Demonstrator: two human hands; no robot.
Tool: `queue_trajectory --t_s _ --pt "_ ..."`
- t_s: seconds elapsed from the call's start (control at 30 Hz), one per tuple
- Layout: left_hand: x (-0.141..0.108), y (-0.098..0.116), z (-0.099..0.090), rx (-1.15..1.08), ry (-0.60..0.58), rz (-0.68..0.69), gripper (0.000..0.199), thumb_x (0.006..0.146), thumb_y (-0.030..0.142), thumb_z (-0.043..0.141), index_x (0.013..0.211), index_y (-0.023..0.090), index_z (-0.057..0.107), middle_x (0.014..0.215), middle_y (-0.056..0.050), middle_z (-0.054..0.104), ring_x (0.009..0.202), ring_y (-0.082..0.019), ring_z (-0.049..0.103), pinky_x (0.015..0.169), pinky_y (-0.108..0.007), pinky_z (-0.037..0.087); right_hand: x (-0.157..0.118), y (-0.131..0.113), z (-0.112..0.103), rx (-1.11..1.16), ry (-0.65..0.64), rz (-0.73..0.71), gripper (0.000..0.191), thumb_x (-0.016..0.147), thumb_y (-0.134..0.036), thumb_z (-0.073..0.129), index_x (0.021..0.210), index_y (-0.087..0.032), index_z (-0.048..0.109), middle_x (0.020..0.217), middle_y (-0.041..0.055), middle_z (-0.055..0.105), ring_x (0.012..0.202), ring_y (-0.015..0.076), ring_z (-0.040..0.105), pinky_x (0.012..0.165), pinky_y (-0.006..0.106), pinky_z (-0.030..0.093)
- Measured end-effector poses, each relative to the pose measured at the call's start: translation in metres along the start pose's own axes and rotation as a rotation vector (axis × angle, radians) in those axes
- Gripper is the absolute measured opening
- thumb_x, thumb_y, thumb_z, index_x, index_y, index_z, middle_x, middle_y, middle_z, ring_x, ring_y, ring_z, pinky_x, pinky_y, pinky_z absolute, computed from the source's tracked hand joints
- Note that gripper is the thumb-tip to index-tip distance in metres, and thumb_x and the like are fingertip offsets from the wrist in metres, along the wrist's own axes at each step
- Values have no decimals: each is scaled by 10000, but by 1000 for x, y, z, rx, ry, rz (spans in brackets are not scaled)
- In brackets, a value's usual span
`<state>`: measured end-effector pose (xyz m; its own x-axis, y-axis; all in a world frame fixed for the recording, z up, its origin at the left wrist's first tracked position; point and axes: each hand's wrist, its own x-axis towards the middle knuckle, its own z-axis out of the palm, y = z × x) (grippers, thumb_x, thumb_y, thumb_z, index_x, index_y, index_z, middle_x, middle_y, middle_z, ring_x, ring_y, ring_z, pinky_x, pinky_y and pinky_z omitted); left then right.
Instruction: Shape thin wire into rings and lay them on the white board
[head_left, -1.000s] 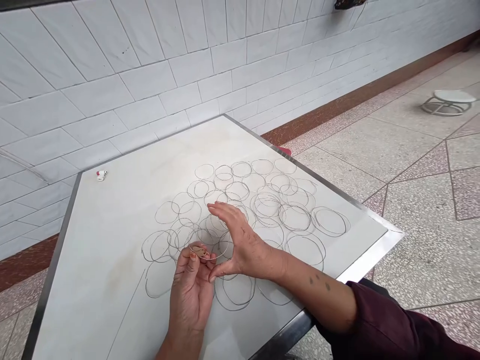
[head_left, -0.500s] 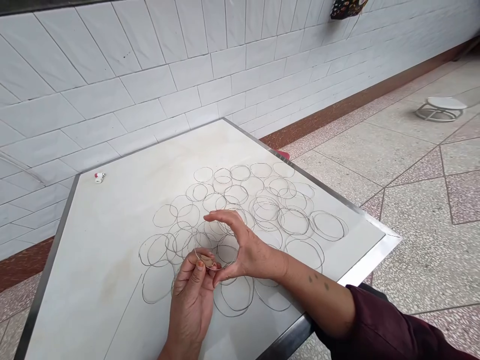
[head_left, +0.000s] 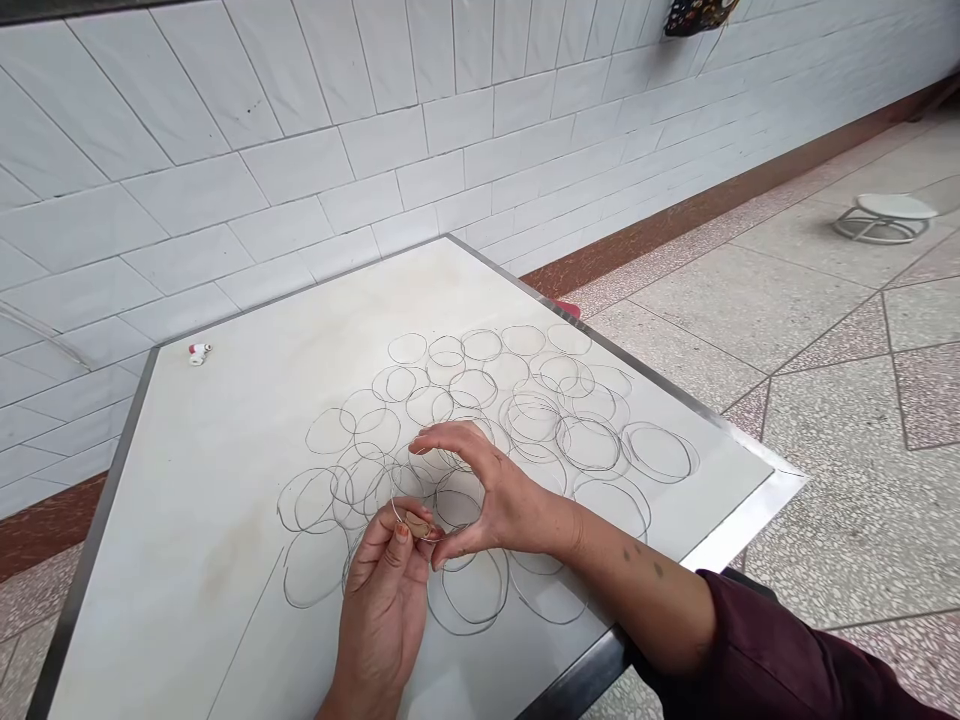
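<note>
My left hand pinches a thin wire ring between thumb and fingers, together with a small tan piece at the ring's edge. My right hand arches just above, fingers curled and apart, its thumb tip close to my left fingers. It holds nothing I can see. Beneath both hands, many loose wire rings lie overlapping in a wide cluster on a white tabletop. Some of the rings are hidden by my hands.
The metal-edged table stands against a white tiled wall. A small red-and-white object lies near its far left edge. A low round stand sits on the speckled stone floor at the right.
My right hand has shifted slightly to the right, with its fingers curling a little. My left hand keeps its pinch on the ring. The view has moved slightly.
</note>
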<state>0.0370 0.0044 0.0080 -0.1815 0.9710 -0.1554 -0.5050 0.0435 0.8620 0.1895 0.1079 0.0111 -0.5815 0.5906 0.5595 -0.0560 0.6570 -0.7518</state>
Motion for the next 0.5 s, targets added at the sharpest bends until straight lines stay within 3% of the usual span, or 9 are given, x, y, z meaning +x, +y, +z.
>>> queue_trajectory --t_s 0.5 --pt "4 -5 -6 124 67 68 196 855 363 699 736 207 693 909 -46 552 843 -168 533 797 -298 483 -5 11 15 -76 44 39 892 609 -512 907 1347 -288 460 1287 98 597 1242 300 528 1074 502 432"
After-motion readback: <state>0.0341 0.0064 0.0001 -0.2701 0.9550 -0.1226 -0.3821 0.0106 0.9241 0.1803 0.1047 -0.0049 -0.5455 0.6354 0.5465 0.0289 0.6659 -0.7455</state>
